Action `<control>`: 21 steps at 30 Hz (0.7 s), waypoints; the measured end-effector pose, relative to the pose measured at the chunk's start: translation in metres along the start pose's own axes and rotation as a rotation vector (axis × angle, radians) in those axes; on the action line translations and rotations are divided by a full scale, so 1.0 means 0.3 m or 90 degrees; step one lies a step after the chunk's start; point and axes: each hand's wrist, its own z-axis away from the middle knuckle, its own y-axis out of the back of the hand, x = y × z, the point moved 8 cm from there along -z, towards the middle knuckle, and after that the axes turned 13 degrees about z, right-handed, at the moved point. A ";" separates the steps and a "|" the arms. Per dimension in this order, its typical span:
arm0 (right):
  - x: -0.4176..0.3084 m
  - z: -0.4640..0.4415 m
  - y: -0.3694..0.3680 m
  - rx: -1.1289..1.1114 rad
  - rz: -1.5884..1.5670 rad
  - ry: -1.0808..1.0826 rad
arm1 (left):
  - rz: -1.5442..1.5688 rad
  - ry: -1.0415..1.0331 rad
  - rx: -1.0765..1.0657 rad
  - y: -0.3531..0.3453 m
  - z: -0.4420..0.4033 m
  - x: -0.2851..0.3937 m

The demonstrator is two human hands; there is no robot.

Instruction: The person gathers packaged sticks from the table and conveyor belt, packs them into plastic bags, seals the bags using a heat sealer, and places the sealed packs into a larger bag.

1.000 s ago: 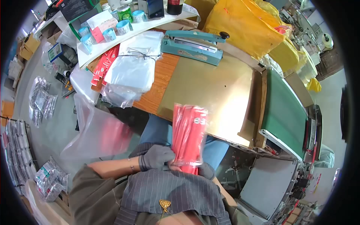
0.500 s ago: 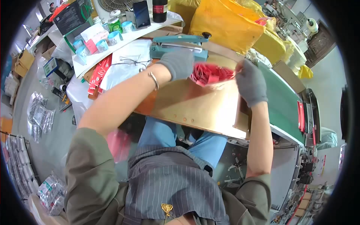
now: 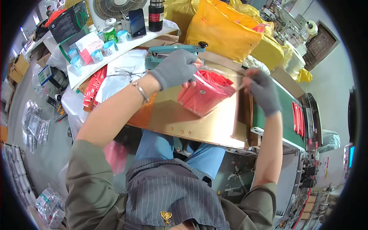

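Note:
A clear plastic bag [image 3: 205, 97] full of red packets is tilted over the gold-coloured worktop [image 3: 165, 115]. My left hand [image 3: 175, 69], in a grey fingerless glove, grips the bag's upper left edge between fingers and thumb. On the other side, my right hand [image 3: 265, 92], gloved the same way, pinches the clear film at the bag's upper right. The bag's mouth is stretched between both hands, and red packet ends show at its top. Just behind my left hand stands a teal bag sealer [image 3: 155, 50] with a black knob, partly hidden by that hand.
A white shelf [image 3: 126, 44] at the back left carries a phone [image 3: 137, 23], a dark bottle [image 3: 156, 17] and several blue-and-white rolls. Yellow sacks [image 3: 222, 30] stand behind the worktop. Clear bags [image 3: 122, 69] and red packets [image 3: 95, 85] lie left; a green surface [image 3: 283, 115] adjoins right.
The bag has tilted so its red printed side now faces me. My right hand has moved slightly right and down, drawing out the film. The head view has shifted a little.

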 end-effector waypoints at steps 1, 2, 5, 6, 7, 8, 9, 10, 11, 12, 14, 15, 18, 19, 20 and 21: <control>-0.054 0.012 0.000 0.001 0.001 0.001 | 0.000 -0.002 0.000 -0.003 0.016 0.036; -0.204 0.041 0.024 0.137 0.117 0.172 | 0.029 0.005 -0.023 -0.014 0.033 0.074; -0.267 0.053 -0.181 0.117 0.462 0.344 | 0.071 -0.043 -0.058 -0.055 0.089 0.153; -0.255 0.053 -0.227 0.095 0.402 0.384 | 0.082 -0.101 -0.069 -0.055 0.093 0.181; -0.235 0.033 -0.231 0.093 0.246 0.353 | 0.080 -0.102 -0.067 -0.032 0.080 0.166; -0.198 0.006 -0.223 0.107 0.133 0.263 | -0.053 -0.292 -0.002 0.018 0.092 0.212; -0.190 -0.016 -0.213 0.115 0.021 0.167 | -0.188 -0.474 0.064 0.043 0.129 0.252; -0.158 -0.047 -0.215 0.102 -0.131 0.080 | -0.211 -0.479 0.187 0.098 0.132 0.248; -0.155 -0.078 -0.239 0.099 -0.133 0.081 | -0.183 -0.299 0.074 0.094 0.081 0.106; -0.160 -0.117 -0.274 0.110 -0.012 0.098 | -0.152 -0.118 -0.037 0.079 0.048 -0.089; -0.084 -0.222 -0.392 0.139 0.298 0.223 | 0.198 0.141 -0.097 0.064 0.026 -0.386; -0.016 -0.284 -0.448 0.167 0.473 0.271 | 0.245 0.149 -0.035 0.075 0.012 -0.497; 0.255 -0.530 -0.364 0.297 0.342 -0.070 | 0.345 0.202 0.086 0.099 -0.013 -0.685; 0.260 -0.609 -0.381 0.295 0.335 -0.069 | 0.407 0.251 0.142 0.121 -0.021 -0.745; 0.271 -0.693 -0.416 0.251 0.301 -0.069 | 0.451 0.321 0.142 0.129 -0.039 -0.817; 0.280 -0.757 -0.451 0.209 0.266 -0.067 | 0.443 0.323 0.146 0.149 -0.073 -0.820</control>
